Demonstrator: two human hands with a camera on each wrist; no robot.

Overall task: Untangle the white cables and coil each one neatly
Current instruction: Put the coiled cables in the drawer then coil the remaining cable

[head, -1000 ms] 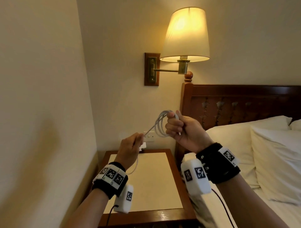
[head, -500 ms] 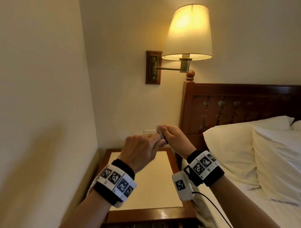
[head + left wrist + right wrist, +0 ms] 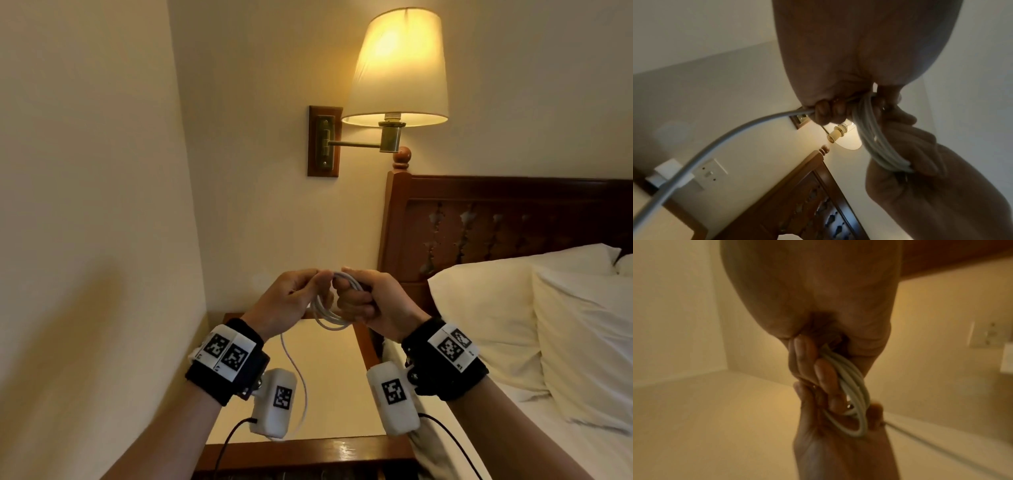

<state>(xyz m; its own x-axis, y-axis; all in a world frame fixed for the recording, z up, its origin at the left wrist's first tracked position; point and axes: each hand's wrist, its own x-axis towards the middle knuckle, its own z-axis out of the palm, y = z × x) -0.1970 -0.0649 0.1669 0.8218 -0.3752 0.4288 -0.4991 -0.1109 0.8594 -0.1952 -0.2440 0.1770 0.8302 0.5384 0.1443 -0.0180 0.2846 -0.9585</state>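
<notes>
Wood first: the dark headboard is the landmark, w/ the bed and white pillows below it, a lit wall lamp above its left post, and the bedside surface just left of it.

Both hands are raised in front of the headboard's left post, above the surface, nearly touching each other. The right hand is closed in a fist round a coil of several loops; the loops hang below the knuckles. The left hand sits just left of it, fingers curled, pinching the free run of the white cable right where it joins the coil. That tail drops from the left hand, curves down past the wrist toward the surface; where it ends I can't tell (a white block sits by the wall socket in the left wrist view, but the link is unclear).

Handling, my guess: light, smooth jacket, prob. a bit slippery, springy enough that loops fan open if the fist eases. Best hold is across all loops at one spot, feeding the tail w/ the other hand.

Look: thin, round, off-white, about four or five even loops, no visible knots. Only one cable is in view.
</notes>
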